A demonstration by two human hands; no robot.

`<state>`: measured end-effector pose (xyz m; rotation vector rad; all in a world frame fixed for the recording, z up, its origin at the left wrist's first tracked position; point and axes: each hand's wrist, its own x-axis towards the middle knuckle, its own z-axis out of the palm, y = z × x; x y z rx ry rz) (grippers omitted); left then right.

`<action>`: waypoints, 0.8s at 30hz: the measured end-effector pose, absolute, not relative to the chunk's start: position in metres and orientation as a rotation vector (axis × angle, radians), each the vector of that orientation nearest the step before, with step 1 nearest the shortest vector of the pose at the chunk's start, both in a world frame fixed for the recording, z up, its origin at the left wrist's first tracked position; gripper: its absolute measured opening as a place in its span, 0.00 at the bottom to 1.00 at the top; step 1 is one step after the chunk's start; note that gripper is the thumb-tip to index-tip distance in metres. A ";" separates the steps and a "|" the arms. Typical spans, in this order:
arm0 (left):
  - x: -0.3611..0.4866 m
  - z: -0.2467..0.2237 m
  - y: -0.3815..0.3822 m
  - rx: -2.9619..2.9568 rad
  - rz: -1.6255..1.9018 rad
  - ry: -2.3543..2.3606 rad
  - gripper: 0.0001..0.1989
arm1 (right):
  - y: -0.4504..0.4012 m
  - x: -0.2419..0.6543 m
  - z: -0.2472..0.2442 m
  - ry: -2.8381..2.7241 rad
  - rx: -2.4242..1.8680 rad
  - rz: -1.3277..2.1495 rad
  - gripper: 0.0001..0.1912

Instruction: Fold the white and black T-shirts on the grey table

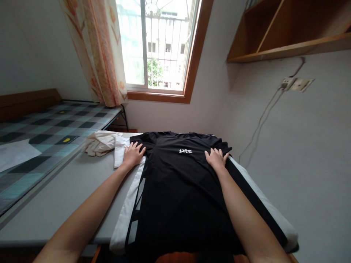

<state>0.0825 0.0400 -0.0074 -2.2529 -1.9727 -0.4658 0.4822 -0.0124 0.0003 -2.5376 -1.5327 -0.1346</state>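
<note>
Shirt (181, 186) beneath left hand (134, 154) and right hand (216, 159), each grip spread, compartmented wall shelf (285, 49) upper right

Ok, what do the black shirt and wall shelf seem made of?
Black shirt: probably thin synthetic knit, smooth and mostly matte, given its fine creases; exact fibre unclear. Wall shelf: likely wood or veneered board, satin-looking, given its flat brown panels.

The left arm (90, 204) is stretched, bare, from the lower left of the frame up toward its middle; the right arm (244, 210) is extended likewise from the lower right, slanted inward. The left hand (133, 154) is laid palm down left of centre, fingers spread. The right hand (216, 158) is set palm down right of centre, fingers parted and slightly bent.
</note>
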 end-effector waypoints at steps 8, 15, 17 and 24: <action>0.085 -0.006 0.040 -2.246 -0.512 -2.027 0.26 | 0.011 0.511 0.026 -1.546 -2.421 -0.457 0.23; 0.087 -0.008 0.042 -2.224 -0.531 -2.019 0.25 | 0.060 0.573 0.043 -1.258 -2.560 0.017 0.23; 0.087 -0.008 0.042 -2.219 -0.535 -2.020 0.24 | 0.068 0.582 0.038 -1.218 -2.586 0.089 0.24; 0.088 -0.007 0.043 -2.209 -0.548 -2.011 0.24 | 0.082 0.593 0.034 -1.065 -2.565 0.149 0.22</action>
